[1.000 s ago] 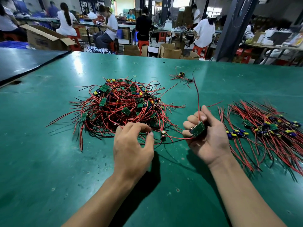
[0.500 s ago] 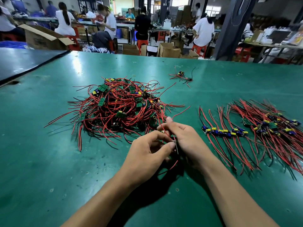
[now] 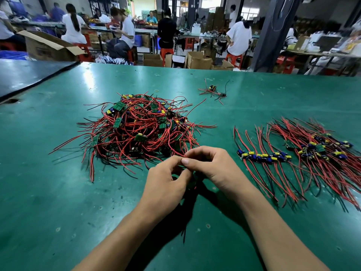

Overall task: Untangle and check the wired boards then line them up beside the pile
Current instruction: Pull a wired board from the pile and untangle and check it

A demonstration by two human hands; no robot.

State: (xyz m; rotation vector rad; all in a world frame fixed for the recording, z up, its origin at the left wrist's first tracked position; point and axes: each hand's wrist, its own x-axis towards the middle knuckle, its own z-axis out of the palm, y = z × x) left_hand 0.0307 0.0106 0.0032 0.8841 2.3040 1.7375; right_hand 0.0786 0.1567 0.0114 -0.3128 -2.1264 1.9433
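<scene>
Nearest, the green table [image 3: 58, 202] spreads as open surface on the near side of the pile [image 3: 140, 128], widest to the pile's near left, and the person's two forearms cross it. Just at the pile's near right edge the left hand [image 3: 166, 184] and the right hand [image 3: 213, 167] meet with fingertips touching. Both are curled tight and pinch a red wire [image 3: 175, 151] that runs out of the pile's rim; the board on that wire is hidden under the fingers. To the right of the pile, past a strip of open table, a row of wired boards [image 3: 263, 156] lies side by side with wires fanned near and far. Further right of the pile a denser heap of boards [image 3: 316, 149] overlaps that row and reaches the frame's edge. Beyond the pile, to its far right, a stray board [image 3: 213, 89] sits alone with open table around it. Far left of the pile a dark seam [image 3: 39, 82] borders a darker surface. Behind the pile lies the table's far edge, then cardboard boxes [image 3: 197, 60] and seated people [image 3: 125, 34]
</scene>
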